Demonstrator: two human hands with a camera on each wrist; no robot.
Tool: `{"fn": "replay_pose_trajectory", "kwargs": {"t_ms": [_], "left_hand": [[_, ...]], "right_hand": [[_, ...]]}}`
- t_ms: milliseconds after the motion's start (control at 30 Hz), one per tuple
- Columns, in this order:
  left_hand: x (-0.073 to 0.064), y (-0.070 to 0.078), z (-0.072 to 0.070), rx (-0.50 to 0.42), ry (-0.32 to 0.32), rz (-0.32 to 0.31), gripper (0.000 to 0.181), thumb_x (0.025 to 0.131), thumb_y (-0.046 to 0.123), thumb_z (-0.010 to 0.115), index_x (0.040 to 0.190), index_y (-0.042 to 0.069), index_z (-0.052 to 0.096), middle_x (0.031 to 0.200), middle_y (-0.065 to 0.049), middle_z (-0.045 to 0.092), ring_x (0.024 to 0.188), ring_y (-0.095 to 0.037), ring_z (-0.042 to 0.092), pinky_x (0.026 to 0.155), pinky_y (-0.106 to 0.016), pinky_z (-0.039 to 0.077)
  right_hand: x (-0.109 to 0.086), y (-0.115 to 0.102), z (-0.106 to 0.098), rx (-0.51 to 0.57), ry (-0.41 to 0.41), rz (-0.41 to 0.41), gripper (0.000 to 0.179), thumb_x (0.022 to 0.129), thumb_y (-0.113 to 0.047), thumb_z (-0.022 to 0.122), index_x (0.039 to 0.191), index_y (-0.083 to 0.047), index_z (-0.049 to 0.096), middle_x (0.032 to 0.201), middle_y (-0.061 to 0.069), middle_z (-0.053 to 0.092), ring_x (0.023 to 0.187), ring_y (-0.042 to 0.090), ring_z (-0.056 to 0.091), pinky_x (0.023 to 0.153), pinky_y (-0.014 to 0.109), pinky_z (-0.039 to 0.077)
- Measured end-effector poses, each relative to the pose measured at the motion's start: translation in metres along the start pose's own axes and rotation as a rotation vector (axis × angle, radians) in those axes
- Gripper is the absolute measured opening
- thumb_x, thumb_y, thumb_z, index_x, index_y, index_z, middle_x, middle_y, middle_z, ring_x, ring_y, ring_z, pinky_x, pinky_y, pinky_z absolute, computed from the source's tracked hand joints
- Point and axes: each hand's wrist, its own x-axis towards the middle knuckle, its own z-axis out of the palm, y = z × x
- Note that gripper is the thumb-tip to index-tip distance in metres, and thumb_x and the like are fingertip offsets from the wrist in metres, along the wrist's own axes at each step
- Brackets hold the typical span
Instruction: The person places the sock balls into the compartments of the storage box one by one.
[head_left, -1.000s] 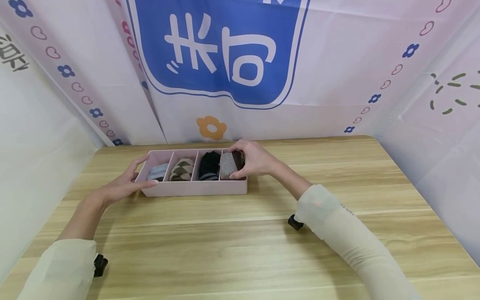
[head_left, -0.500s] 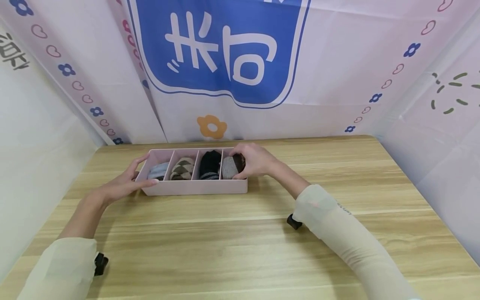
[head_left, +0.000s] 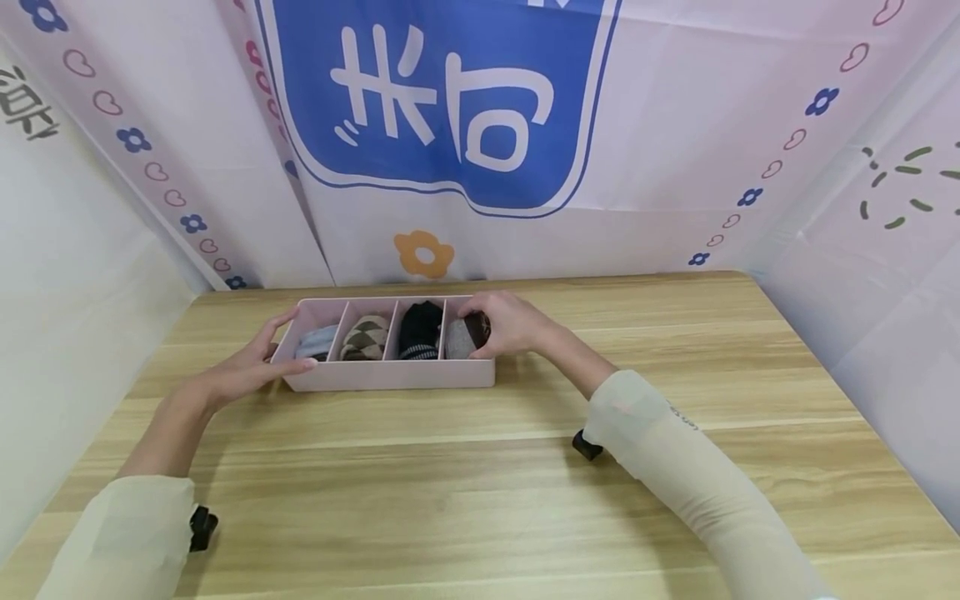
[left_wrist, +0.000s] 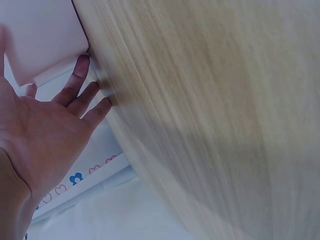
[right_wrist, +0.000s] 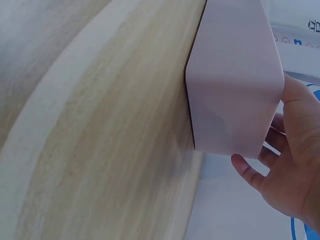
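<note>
A pink divided storage box (head_left: 390,377) stands at the back of the table with rolled socks in its compartments. My left hand (head_left: 243,367) holds its left end, thumb over the front rim and index finger at the back corner. In the left wrist view the other fingers (left_wrist: 76,80) extend down beside the box to the tabletop. My right hand (head_left: 513,323) grips a grey and brown rolled sock (head_left: 461,337) inside the rightmost compartment, thumb in front and fingers behind, partly hiding it. The right wrist view shows the thumb (right_wrist: 246,170) at the rim; the sock is hidden there.
Light blue socks (head_left: 317,342), checkered socks (head_left: 365,338) and black socks (head_left: 420,332) lie in the other compartments. The box sits on a wood-grain table (head_left: 450,483), close to a printed cloth backdrop (head_left: 525,242). Cloth walls rise on both sides.
My right hand has lowered the grey sock slightly, deeper into the rightmost compartment and a bit to the right. My left hand stays on the box's left end.
</note>
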Motion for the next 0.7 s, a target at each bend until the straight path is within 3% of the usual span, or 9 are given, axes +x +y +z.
{"fn": "replay_pose_trajectory", "kwargs": {"t_ms": [133,300,433,600,667,700], "left_hand": [[0.0,-0.001,0.001,0.003,0.003,0.0,0.1,0.103,0.036,0.061,0.165,0.028,-0.017,0.154,-0.046,0.027,0.143,-0.058,0.03,0.109,-0.076,0.025],[0.0,-0.001,0.002,0.014,0.008,0.004,0.1,0.104,0.037,0.06,0.165,0.028,-0.018,0.154,-0.045,0.026,0.142,-0.058,0.031,0.109,-0.075,0.026],[0.0,-0.003,0.002,0.035,0.012,0.014,0.1,0.104,0.037,0.059,0.165,0.027,-0.019,0.16,-0.043,0.016,0.144,-0.059,0.026,0.109,-0.077,0.024],[0.001,-0.004,0.002,0.051,0.015,0.045,0.099,0.104,0.036,0.059,0.165,0.028,-0.019,0.168,-0.032,-0.012,0.15,-0.062,0.002,0.109,-0.082,0.013],[-0.001,-0.003,0.002,0.058,0.018,0.056,0.097,0.105,0.036,0.057,0.165,0.028,-0.019,0.168,-0.032,-0.012,0.149,-0.063,0.001,0.108,-0.082,0.012],[-0.002,-0.004,0.002,0.065,0.022,0.059,0.095,0.106,0.036,0.056,0.165,0.027,-0.019,0.167,-0.035,-0.004,0.149,-0.062,0.007,0.109,-0.082,0.015]], "right_hand": [[-0.006,0.001,-0.003,0.067,0.02,0.004,0.066,0.078,-0.027,0.091,0.134,-0.003,0.067,0.134,0.01,0.068,0.126,0.026,0.06,0.108,0.04,0.047],[-0.025,0.006,-0.013,0.18,0.094,0.008,0.066,0.079,-0.028,0.091,0.136,-0.005,0.067,0.133,0.009,0.068,0.122,0.028,0.062,0.105,0.048,0.049],[-0.052,0.014,-0.023,0.219,0.147,0.043,0.065,0.081,-0.024,0.088,0.136,-0.001,0.065,0.135,0.013,0.066,0.126,0.031,0.059,0.105,0.053,0.049],[-0.089,0.03,-0.036,0.192,0.177,0.109,0.058,0.087,-0.024,0.084,0.135,0.001,0.064,0.138,0.016,0.064,0.128,0.035,0.058,0.105,0.057,0.048],[-0.105,0.04,-0.041,0.176,0.184,0.129,0.057,0.088,-0.024,0.083,0.135,0.002,0.064,0.138,0.018,0.064,0.128,0.037,0.058,0.104,0.058,0.048],[-0.113,0.045,-0.042,0.17,0.189,0.137,0.056,0.088,-0.023,0.082,0.134,0.003,0.064,0.138,0.019,0.064,0.129,0.038,0.057,0.104,0.059,0.048]]}}
